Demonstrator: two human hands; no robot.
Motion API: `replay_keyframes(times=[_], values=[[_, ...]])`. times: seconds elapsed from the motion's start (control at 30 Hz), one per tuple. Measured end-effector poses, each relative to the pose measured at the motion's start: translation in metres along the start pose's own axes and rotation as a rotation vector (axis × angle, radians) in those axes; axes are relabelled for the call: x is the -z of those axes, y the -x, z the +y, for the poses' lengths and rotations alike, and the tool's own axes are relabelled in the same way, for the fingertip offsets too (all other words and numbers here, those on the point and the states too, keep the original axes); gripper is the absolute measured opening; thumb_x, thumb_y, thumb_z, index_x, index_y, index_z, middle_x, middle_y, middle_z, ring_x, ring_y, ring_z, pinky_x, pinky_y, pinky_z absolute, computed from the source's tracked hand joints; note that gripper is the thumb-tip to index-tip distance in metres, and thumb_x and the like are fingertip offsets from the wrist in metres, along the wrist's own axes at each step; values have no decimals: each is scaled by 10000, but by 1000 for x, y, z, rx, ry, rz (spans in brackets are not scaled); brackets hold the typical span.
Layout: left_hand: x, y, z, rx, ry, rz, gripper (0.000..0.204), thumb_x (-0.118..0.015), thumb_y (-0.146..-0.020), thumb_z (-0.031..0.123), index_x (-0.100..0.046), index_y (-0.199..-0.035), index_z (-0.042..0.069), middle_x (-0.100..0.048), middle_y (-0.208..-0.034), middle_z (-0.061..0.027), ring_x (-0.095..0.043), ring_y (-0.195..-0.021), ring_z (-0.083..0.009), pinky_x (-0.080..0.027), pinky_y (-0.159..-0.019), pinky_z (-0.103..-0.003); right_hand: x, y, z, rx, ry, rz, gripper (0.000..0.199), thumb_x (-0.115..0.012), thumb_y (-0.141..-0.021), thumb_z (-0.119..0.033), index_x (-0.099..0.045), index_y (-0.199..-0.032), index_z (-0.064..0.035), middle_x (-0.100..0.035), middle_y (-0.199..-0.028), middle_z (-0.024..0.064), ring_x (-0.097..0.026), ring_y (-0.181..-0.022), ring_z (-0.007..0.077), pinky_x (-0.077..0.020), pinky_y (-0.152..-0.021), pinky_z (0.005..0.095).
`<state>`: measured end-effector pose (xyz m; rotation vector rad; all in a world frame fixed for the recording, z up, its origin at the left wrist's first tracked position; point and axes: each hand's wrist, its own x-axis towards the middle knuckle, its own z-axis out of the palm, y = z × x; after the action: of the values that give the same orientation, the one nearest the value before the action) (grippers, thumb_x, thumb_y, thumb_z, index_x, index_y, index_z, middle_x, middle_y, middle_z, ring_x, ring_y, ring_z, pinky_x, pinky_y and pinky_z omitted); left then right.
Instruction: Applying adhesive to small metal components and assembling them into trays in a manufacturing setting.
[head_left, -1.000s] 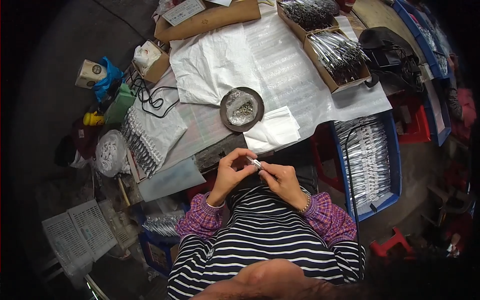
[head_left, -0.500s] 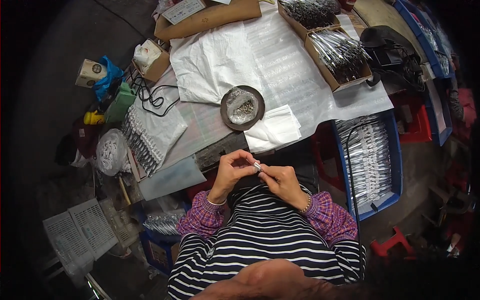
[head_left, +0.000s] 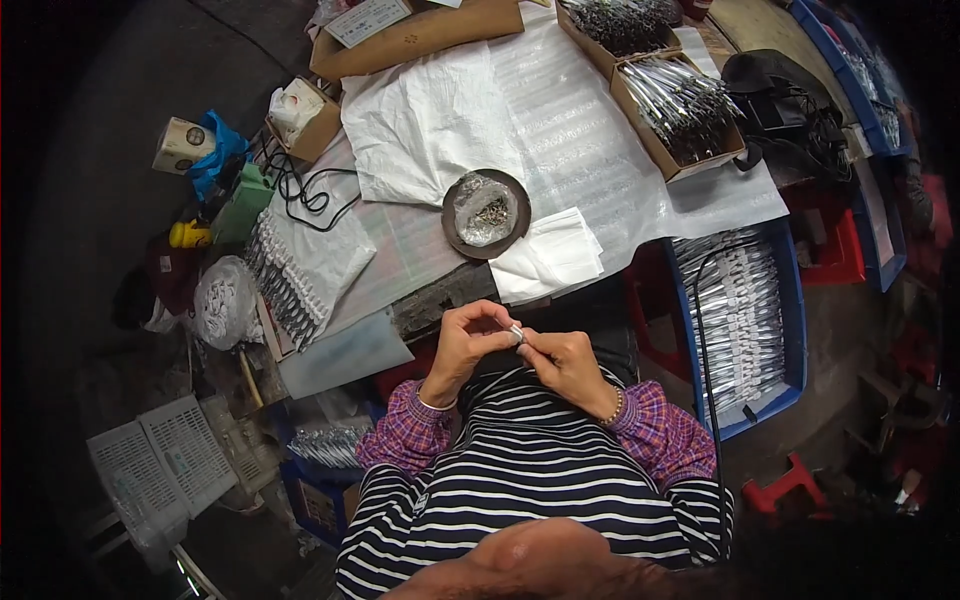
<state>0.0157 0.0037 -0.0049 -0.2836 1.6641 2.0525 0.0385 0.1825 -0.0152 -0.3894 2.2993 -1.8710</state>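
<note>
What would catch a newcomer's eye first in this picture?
Probably the striped clothing at bottom centre, with the left hand and right hand above it holding a small silvery piece. Next, perhaps, the blue bin to the right, full of silvery parts in rows. Beyond the hands, a round dark dish holds clear plastic with tiny pieces.

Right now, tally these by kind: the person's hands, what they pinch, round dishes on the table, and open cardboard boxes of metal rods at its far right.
Hands: 2
Small silvery piece: 1 visible
Round dark dish: 1
Open cardboard boxes of metal rods: 2
Total: 6
</note>
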Motion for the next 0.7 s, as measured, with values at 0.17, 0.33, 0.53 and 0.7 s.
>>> replay_keyframes(times=[0.17,0.33,0.53,0.7], values=[[1,1,-1,15,-11,9,137,-669,-725,-68,-620,-826,10,-651,-819,-64,-626,-764,-113,-502,-710,-226,0,1,1,8,14,-25,128,-627,-790,-78,-649,-891,-3,-562,-609,173,-569,-494,301,-420,-447,339],[5,-1,3,-7,-93,-57,146,-657,-756,-50,-617,-887,-1,-642,-858,-50,-613,-787,-105,-488,-729,-222,-6,2,9,-44,-92,-10,208,-623,-807,-86,-658,-1001,-18,-591,-610,152,-574,-465,218,-417,-443,300],[12,-19,35,-216,-265,-27,191,-642,-797,-1,-621,-987,5,-628,-887,-17,-590,-817,-84,-465,-734,-212,-3,2,9,-275,-343,-41,221,-608,-846,-109,-651,-1034,0,-628,-603,66,-554,-505,57,-421,-464,215],[13,-72,72,-717,-1078,243,194,-643,-722,37,-655,-915,45,-608,-834,-90,-556,-737,-259,-462,-668,-340,-6,5,12,-231,-316,-19,216,-605,-846,-106,-651,-1022,12,-632,-610,79,-562,-510,62,-421,-467,208]])
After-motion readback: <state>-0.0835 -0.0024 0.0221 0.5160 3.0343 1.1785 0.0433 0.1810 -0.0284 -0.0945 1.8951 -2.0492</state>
